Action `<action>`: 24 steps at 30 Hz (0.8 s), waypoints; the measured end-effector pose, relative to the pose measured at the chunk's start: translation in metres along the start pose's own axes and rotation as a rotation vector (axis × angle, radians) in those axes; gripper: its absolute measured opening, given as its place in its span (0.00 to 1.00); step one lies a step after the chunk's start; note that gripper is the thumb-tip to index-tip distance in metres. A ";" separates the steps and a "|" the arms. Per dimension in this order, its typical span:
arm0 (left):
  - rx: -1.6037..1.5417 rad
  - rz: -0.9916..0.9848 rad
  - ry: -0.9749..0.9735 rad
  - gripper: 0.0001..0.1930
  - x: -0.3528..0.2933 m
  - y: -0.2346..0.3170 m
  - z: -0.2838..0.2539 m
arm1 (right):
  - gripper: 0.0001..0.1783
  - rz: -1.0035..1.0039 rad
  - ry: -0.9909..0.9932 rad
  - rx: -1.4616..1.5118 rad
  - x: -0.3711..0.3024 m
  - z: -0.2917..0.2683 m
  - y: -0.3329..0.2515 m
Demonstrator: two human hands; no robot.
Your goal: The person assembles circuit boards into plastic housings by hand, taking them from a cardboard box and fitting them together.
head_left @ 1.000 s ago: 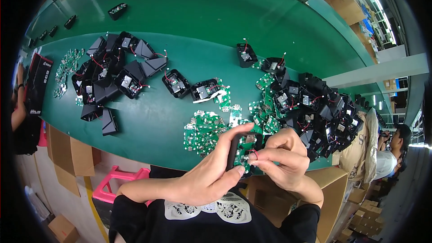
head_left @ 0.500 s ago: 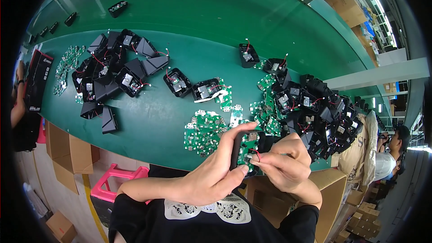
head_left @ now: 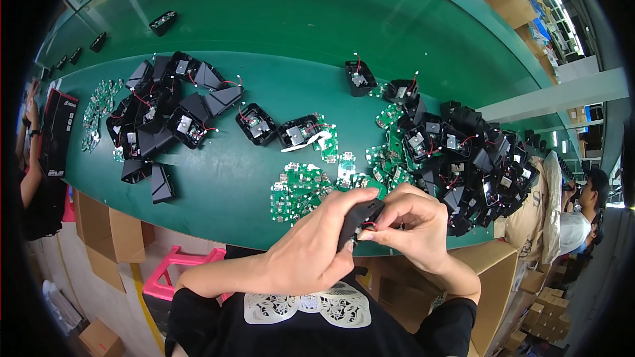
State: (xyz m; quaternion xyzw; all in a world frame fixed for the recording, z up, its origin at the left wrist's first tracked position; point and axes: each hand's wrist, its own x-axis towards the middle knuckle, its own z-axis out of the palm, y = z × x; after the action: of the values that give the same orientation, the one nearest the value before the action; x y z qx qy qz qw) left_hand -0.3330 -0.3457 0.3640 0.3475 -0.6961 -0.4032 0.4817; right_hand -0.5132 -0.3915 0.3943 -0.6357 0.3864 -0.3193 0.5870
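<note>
My left hand (head_left: 301, 248) is closed around a black plastic housing (head_left: 357, 218) held upright just past the front edge of the bench. At the housing's open side my right hand (head_left: 421, 228) pinches a short red wire (head_left: 369, 225) between thumb and finger. The fingers hide most of the housing's inside and the wire's end. Just beyond my hands, on the bench, lies a loose pile of green circuit boards (head_left: 301, 192). A black housing with a board inside (head_left: 299, 132) and a white strip (head_left: 316, 140) sit a little farther off.
A large heap of wired black housings (head_left: 489, 165) covers the right side, another pile (head_left: 149, 119) the left. Several housings (head_left: 163, 23) stand on the green strip behind. Below are a pink stool (head_left: 172, 271) and a cardboard box (head_left: 493, 277). Other people are at both sides.
The housing has been tilted, so the green board inside it no longer shows. My right hand has come up closer against it. The person at far left has raised their hands.
</note>
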 end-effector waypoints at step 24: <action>0.041 -0.075 0.007 0.33 0.005 0.010 -0.004 | 0.15 -0.621 0.180 -0.670 0.001 0.018 -0.007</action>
State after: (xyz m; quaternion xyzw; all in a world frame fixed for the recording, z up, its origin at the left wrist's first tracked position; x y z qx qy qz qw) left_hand -0.3319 -0.3459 0.3758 0.3847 -0.6890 -0.4055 0.4614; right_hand -0.4963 -0.3837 0.3997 -0.8456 0.3091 -0.3915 0.1901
